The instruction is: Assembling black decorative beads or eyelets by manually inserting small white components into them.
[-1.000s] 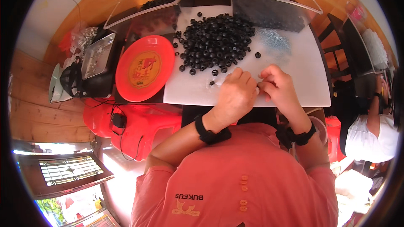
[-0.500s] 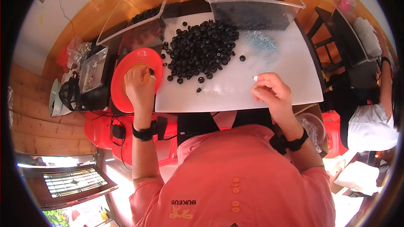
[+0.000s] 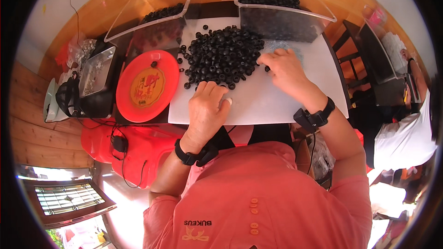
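A heap of black beads [image 3: 221, 55] lies on a white sheet on the table. At its front edge is my left hand [image 3: 206, 108], fingers curled down to the sheet and a pale cover on the thumb tip; whatever its fingertips hold is hidden. My right hand [image 3: 288, 74] reaches to the heap's right edge with bent fingers close together, just over a loose black bead [image 3: 267, 68]. I cannot make out what is in its grip. Left of the sheet, a red plate [image 3: 168, 92] with a yellow centre carries a black bead [image 3: 153, 64] and a smaller dark piece [image 3: 142, 102].
Two clear bins with black beads, one back left [image 3: 152, 26] and one back right [image 3: 281, 11], stand behind the heap. Pale blue beads [image 3: 295, 50] lie partly behind my right hand. A small clear tray [image 3: 97, 71] is at far left. Another person [image 3: 401, 133] sits at right.
My left hand has left the red plate and moved right to the heap's front edge; a black bead now lies on the plate. My right hand has moved up and left to the heap.
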Demonstrator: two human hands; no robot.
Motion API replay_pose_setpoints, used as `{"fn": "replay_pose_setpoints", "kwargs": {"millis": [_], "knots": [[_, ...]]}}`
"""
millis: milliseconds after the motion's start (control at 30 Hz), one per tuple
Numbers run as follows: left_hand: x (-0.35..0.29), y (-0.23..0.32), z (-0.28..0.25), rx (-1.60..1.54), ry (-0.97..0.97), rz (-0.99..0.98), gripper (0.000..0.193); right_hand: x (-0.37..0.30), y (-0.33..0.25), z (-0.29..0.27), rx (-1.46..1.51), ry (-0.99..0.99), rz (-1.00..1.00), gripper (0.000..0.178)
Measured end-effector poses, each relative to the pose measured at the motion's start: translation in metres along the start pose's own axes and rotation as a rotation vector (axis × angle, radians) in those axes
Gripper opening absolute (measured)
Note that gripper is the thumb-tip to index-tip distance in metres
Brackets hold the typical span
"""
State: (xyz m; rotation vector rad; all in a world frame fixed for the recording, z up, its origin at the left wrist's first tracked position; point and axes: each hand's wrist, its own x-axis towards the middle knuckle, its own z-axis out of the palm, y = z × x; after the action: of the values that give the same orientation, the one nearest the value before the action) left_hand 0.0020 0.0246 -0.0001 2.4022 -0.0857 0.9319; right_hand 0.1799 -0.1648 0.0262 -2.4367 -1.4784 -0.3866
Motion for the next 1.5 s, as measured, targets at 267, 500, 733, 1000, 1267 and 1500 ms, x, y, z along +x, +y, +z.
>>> {"fn": "replay_pose_setpoints", "kwargs": {"millis": [267, 500, 733, 1000, 1267, 1500], "knots": [[-0.008, 0.020, 0.007, -0.566, -0.098, -0.297, 0.017, -0.028, -0.047, -0.036, 0.468, 0.253, 0.005, 0.042], [0.001, 0.038, 0.013, -1.187, -0.275, -0.687, 0.019, -0.053, -0.084, -0.014, 0.563, 0.420, 0.005, 0.043], [-0.010, 0.032, 0.008, -1.056, -0.176, -0.697, 0.012, -0.054, -0.071, -0.018, 0.443, 0.389, 0.060, 0.030], [-0.017, 0.025, 0.028, -0.018, -0.095, 0.101, 0.031, -0.037, -0.013, -0.008, -0.140, 0.122, 0.061, 0.014], [-0.013, 0.017, 0.023, -0.122, -0.145, 0.025, 0.030, -0.030, -0.019, -0.016, -0.201, -0.033, 0.012, 0.016], [-0.017, 0.023, 0.012, -0.908, -0.192, -0.472, 0.025, -0.041, -0.064, -0.029, 0.721, 0.026, 0.157, 0.014]]}}
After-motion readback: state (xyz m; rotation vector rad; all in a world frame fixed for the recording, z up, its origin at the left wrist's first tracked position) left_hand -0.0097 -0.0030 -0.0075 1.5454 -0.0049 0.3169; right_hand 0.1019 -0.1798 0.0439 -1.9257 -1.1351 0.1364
